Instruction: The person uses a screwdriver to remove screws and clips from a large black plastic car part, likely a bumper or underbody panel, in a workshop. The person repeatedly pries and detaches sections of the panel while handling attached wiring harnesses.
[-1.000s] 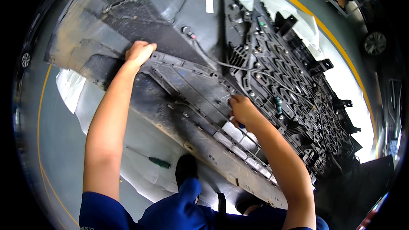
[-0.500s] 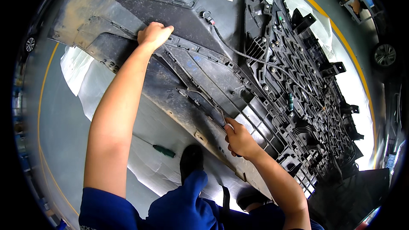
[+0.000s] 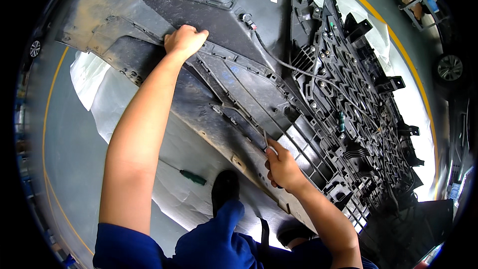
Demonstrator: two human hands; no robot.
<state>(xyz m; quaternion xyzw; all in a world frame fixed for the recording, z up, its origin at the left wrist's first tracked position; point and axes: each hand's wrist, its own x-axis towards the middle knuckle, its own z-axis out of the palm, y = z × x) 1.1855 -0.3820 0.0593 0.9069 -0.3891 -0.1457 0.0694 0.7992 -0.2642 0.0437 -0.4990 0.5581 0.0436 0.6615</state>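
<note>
A large, dirty black car bumper cover [image 3: 214,97] lies in front of me with its ribbed inner side up. My left hand [image 3: 185,42] is closed over a raised edge of it, fingertips hidden behind that edge. Lower and to the right, my right hand [image 3: 285,167] is wrapped round a tool with a thin metal shank [image 3: 266,140]; its handle is mostly hidden in the fist. The shank's end is at the seam between the lower panel and the ribbed section. Right of this hand spreads the black grille [image 3: 358,99], joined to the cover.
A green-handled screwdriver [image 3: 193,177] lies on the floor sheeting near my shoe [image 3: 225,189]. Another green handle [image 3: 341,121] rests on the grille. A cable [image 3: 279,61] with a connector crosses the cover. White sheeting [image 3: 92,77] lies underneath; a trolley [image 3: 420,2] stands far right.
The bumper cover and both hands have shifted slightly to the right. My right hand is a little lower, still round the tool; my left keeps its hold on the edge.
</note>
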